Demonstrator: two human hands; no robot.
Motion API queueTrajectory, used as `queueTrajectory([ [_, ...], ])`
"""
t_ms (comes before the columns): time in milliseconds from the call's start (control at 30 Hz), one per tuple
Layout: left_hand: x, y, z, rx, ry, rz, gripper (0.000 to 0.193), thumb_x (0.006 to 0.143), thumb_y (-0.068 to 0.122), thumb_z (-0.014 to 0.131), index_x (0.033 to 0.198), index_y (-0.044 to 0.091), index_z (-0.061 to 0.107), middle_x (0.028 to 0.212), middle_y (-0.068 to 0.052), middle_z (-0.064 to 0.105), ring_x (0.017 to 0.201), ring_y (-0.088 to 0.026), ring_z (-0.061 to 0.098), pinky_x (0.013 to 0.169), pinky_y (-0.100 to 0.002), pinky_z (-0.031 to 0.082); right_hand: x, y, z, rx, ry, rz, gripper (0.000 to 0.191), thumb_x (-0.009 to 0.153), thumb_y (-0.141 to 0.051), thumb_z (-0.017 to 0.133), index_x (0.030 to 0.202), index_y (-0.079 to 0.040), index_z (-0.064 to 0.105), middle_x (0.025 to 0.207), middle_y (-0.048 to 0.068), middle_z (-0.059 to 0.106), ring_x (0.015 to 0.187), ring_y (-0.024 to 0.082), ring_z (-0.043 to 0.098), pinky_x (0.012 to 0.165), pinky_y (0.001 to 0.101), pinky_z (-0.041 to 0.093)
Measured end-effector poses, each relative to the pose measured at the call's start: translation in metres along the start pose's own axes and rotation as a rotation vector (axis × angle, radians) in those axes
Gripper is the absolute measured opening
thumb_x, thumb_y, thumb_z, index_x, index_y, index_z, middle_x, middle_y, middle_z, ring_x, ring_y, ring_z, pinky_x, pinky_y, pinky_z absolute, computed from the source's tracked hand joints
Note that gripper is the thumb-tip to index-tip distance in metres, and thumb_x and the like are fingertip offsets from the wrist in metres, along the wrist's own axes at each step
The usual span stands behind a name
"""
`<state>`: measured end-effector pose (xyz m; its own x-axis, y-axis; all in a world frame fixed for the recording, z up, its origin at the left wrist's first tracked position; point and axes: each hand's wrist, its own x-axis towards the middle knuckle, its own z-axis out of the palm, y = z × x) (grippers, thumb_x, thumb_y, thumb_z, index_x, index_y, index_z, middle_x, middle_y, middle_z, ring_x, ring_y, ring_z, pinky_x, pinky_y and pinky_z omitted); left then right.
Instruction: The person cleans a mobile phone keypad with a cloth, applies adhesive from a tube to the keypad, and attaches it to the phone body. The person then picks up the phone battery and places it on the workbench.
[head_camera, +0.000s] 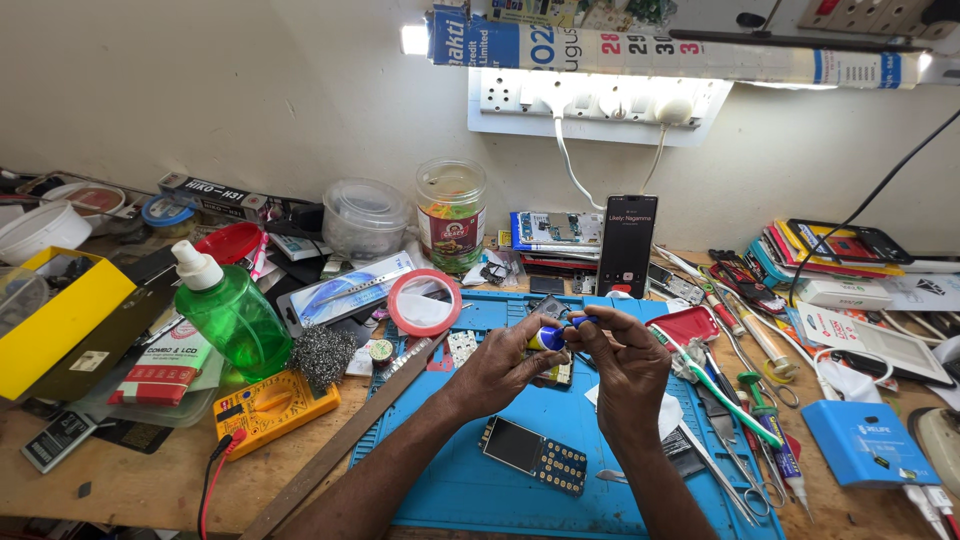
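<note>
Both hands, left hand (505, 365) and right hand (625, 360), pinch a small blue-and-yellow tube (549, 337) between their fingers, steadying it above the blue mat (520, 480), a keypad phone (533, 456) at six o'clock.

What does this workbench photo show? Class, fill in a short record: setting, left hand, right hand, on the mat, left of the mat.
setting: cluttered repair bench with a blue work mat
left hand: holds a small blue and yellow tube
right hand: fingers pinch the tube's blue tip
on the mat: opened keypad phone
left of the mat: green spray bottle, yellow multimeter
</note>
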<state>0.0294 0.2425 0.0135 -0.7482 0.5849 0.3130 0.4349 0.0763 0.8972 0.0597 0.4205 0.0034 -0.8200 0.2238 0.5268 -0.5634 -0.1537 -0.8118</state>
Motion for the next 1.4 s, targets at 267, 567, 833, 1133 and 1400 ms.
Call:
queueTrajectory([
  [267,0.000,0.000,0.001,-0.024,-0.007,0.023,0.027,0.102,0.026,0.056,0.121,0.007,0.055,0.097,-0.013,0.074,0.093,-0.022,0.079,0.073,-0.035,0.065,0.001,-0.005,-0.004,-0.037,-0.032,0.019,0.024,0.095,-0.003,0.069,0.119,0.001,0.069,0.104,0.016,0.077,0.092,0.020,0.078,0.082,0.0340,0.066],
  [567,-0.004,0.009,-0.003,0.278,0.080,0.090,0.029,0.100,0.024,0.063,0.122,0.005,0.056,0.097,-0.015,0.074,0.085,-0.028,0.077,0.069,-0.040,0.063,0.015,-0.042,-0.008,-0.656,-0.200,0.050,0.022,0.086,-0.010,0.075,0.108,-0.006,0.076,0.091,0.008,0.081,0.086,0.016,0.080,0.069,0.0289,0.066],
  [833,-0.010,0.000,0.004,0.327,0.110,0.224,0.040,0.097,0.026,0.067,0.129,0.005,0.057,0.105,-0.021,0.071,0.093,-0.038,0.073,0.077,-0.046,0.058,0.008,-0.044,0.003,-1.470,-0.297,0.045,0.035,0.102,-0.029,0.070,0.086,0.001,0.076,0.080,0.012,0.076,0.068,0.022,0.074,0.068,0.0338,0.057],
  [1133,-0.003,-0.030,0.002,0.403,0.019,0.216,0.036,0.095,0.027,0.067,0.124,0.006,0.058,0.100,-0.016,0.072,0.090,-0.035,0.074,0.076,-0.044,0.058,0.004,-0.054,-0.003,-1.333,-0.437,-0.183,0.023,0.098,-0.025,0.070,0.094,-0.005,0.078,0.081,0.011,0.074,0.065,0.021,0.068,0.063,0.0336,0.055],
  [1400,-0.031,0.003,-0.074,0.334,0.443,0.218,0.018,0.097,0.014,0.069,0.112,0.004,0.070,0.111,-0.012,0.072,0.104,-0.029,0.072,0.093,-0.040,0.056,0.025,-0.078,-0.073,-1.079,-0.333,0.099,0.029,0.101,-0.029,0.064,0.095,-0.004,0.076,0.079,0.009,0.076,0.073,0.022,0.075,0.068,0.0375,0.056],
])
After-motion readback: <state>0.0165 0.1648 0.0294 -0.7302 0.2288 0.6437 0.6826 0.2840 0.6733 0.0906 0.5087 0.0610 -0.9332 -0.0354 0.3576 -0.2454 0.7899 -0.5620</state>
